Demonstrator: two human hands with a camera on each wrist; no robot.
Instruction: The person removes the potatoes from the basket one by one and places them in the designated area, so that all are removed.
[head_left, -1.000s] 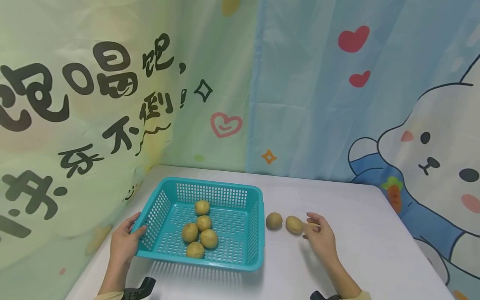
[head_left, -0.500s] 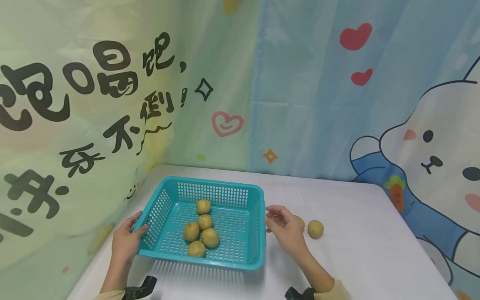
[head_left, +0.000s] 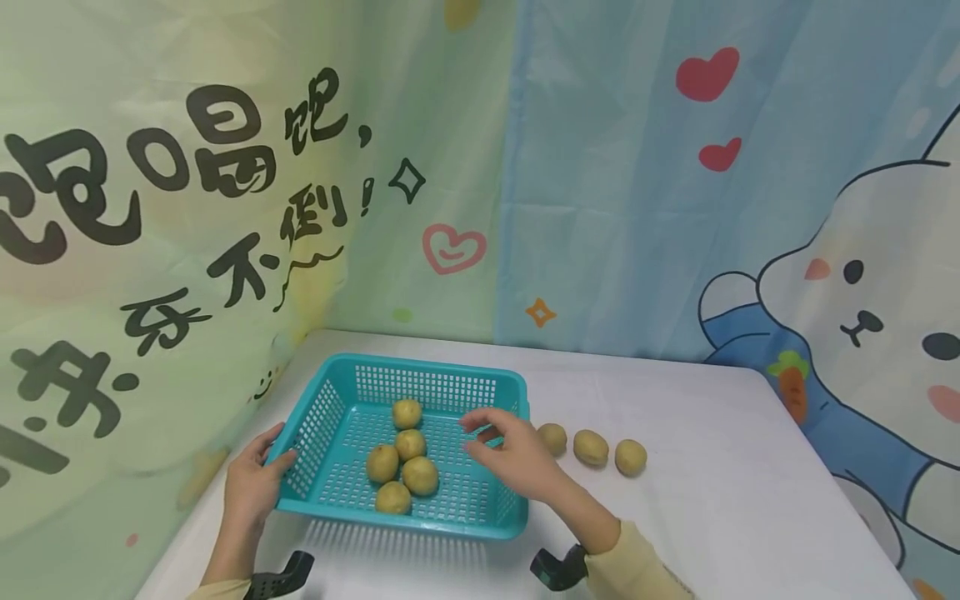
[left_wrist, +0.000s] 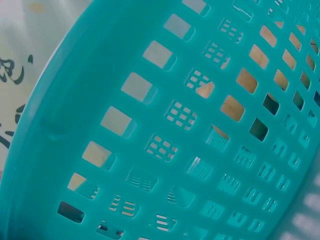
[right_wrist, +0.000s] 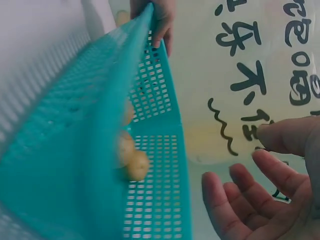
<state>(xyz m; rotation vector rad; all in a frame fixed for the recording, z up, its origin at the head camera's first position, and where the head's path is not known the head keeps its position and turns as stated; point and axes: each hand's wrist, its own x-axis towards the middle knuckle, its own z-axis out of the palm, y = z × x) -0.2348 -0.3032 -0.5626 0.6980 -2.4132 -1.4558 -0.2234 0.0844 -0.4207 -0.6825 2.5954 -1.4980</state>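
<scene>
At the left, my left hand (head_left: 251,477) grips the rim of a turquoise plastic basket (head_left: 513,523), thumb over the edge. The basket is slightly tilted, its front edge above the table. Inside it lie several potatoes (head_left: 420,476), clustered near the middle. My right hand (head_left: 517,458) is over the basket's right side, fingers loosely bent and apart with nothing between them. The right wrist view shows these bare fingers (right_wrist: 215,195) beyond the basket's wall. Perforated basket wall (left_wrist: 60,130) fills the left wrist view.
Three potatoes (head_left: 591,448) sit in a row on the white table (head_left: 705,500) to the right of the basket; my right hand partly covers the nearest. A printed curtain (head_left: 600,167) stands behind and at the left of the table.
My right hand has moved left from beside the row of potatoes on the table to over the basket. My left hand keeps its grip, and the potatoes in the basket stay put.
</scene>
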